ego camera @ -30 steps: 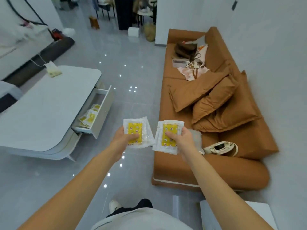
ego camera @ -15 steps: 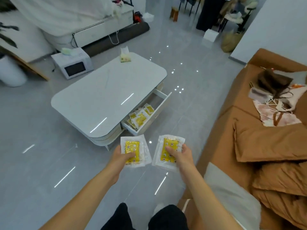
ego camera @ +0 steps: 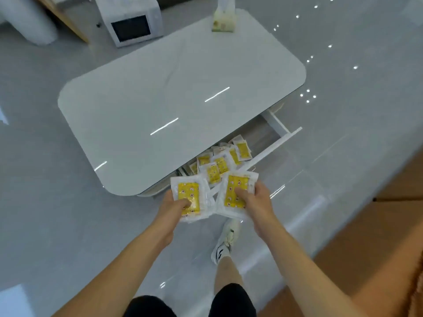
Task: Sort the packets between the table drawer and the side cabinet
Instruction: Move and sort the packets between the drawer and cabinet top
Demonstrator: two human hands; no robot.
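Left hand pinches a small stack of yellow-printed packets, right hand pinches another stack, both above the open table drawer at twelve o'clock. Light, floppy, slick plastic, I'd say: grip the sealed edges firmly.

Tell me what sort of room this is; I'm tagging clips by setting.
Most likely a home living room: a low white coffee table with an open drawer of packets, a glossy tiled floor, and the brown edge of what looks like a sofa at right.
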